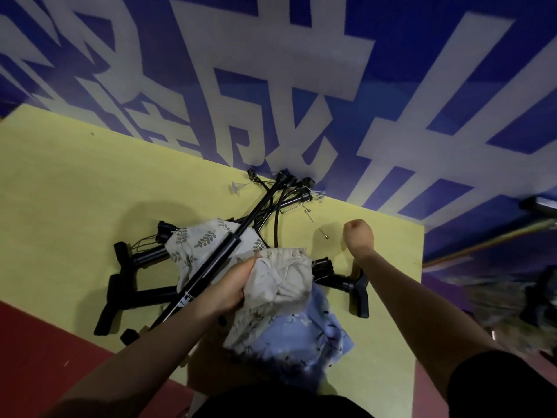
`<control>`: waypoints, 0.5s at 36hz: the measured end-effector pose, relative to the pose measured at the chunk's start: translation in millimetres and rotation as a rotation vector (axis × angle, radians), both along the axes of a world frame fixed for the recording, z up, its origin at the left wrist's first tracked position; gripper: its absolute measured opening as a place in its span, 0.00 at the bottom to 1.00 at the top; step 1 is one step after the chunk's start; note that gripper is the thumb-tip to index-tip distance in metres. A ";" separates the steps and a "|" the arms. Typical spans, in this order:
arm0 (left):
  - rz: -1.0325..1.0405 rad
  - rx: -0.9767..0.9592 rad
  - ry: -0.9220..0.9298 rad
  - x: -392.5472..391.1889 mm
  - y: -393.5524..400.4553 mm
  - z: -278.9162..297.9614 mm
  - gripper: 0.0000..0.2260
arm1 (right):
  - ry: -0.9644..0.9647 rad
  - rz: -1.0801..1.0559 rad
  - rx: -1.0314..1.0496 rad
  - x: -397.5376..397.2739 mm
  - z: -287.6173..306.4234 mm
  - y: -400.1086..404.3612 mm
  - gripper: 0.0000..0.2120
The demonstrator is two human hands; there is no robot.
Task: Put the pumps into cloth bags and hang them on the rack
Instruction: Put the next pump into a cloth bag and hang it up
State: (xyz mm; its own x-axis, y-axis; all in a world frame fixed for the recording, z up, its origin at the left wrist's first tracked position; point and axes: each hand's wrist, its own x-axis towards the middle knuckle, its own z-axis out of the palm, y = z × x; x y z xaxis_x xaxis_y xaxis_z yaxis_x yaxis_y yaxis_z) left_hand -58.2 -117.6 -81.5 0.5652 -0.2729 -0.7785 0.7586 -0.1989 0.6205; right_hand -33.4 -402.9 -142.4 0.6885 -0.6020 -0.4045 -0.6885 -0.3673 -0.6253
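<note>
Several black pumps lie in a heap on the yellow table [66,182]. One long pump [223,254] crosses the pile diagonally. My left hand [232,285] grips the gathered mouth of a beige cloth bag [280,282] over the heap. A pump's T-handle [358,294] sticks out to the right of that bag. A leaf-patterned white bag [199,239] lies under the long pump, and a blue flowered bag [307,336] lies at the near edge. My right hand [358,236] is raised over the table to the right, curled into a fist; whether it pinches anything cannot be made out.
Small metal needles [324,233] and a clear plastic part [236,187] lie loose near the table's far edge. A blue wall with large white characters [271,70] stands right behind the table. Dark blurred objects [512,300] lie on the floor at the right.
</note>
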 end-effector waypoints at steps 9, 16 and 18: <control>0.022 -0.120 -0.087 -30.9 11.9 34.4 0.18 | -0.482 0.055 0.819 -78.0 108.4 119.4 0.05; 0.173 -0.095 -0.178 -58.9 33.7 56.5 0.18 | -0.256 0.304 0.806 -125.6 90.0 169.6 0.10; 0.208 -0.143 -0.203 -70.4 44.4 60.0 0.18 | -0.201 0.312 0.800 -132.0 87.8 179.0 0.10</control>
